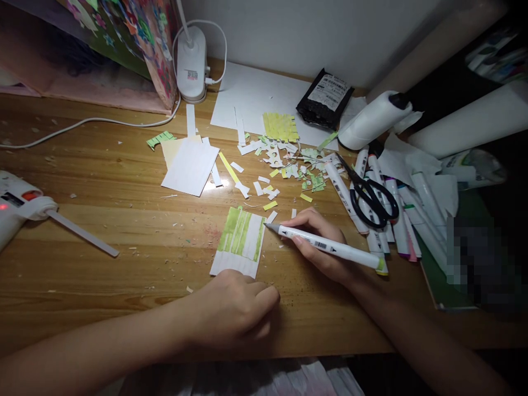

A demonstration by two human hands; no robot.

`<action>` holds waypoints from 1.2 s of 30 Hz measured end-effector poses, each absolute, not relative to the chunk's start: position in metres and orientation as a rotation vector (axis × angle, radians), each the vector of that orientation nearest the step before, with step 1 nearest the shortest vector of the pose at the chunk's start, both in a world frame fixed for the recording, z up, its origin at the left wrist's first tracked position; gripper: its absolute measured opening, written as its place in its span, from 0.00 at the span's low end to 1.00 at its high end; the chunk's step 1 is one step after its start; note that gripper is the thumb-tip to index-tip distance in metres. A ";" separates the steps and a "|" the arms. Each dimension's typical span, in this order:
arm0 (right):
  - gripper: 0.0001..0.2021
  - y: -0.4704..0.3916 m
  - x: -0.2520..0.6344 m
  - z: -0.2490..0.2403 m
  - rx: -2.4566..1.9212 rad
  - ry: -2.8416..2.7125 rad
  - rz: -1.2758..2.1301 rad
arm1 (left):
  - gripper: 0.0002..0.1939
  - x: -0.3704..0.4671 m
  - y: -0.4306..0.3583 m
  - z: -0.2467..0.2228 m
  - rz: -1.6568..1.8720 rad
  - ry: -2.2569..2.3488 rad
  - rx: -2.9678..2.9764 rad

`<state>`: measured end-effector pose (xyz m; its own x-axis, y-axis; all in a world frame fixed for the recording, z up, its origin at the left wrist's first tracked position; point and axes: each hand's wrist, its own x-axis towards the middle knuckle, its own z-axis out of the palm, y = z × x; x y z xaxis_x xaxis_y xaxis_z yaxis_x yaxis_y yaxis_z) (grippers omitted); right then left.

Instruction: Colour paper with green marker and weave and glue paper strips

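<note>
A small white paper (236, 242) with light green stripes lies on the wooden desk in front of me. My right hand (315, 245) grips a white marker (334, 248) with a green end, its tip at the paper's upper right edge. Curled into a loose fist, my left hand (237, 308) rests at the bottom edge of the same paper; the inside of its fingers is hidden. Beyond the paper are yellow and white cut strips (231, 168) and a blank white sheet (191, 166). A fringed yellow piece (280, 127) lies behind many scraps (284, 157).
Black-handled scissors (373, 201) lie on a pile of markers (398, 220) at the right. Behind them are a white roll (373, 121) and a black packet (324, 99). A lamp base (192, 66) with a white cable stands at the back; a white device (16, 203) is at left.
</note>
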<state>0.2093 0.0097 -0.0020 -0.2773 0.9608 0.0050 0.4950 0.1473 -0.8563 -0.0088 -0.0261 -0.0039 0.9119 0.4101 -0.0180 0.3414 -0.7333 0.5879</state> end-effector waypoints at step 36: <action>0.07 0.009 0.209 -0.001 -1.372 -1.846 1.068 | 0.02 -0.007 -0.024 -0.001 0.145 0.522 2.467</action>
<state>0.2090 0.0094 -0.0011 -0.2889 0.9573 -0.0004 0.4779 0.1439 -0.8665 -0.0070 -0.0244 -0.0015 0.9163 0.4000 -0.0175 0.3336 -0.7386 0.5858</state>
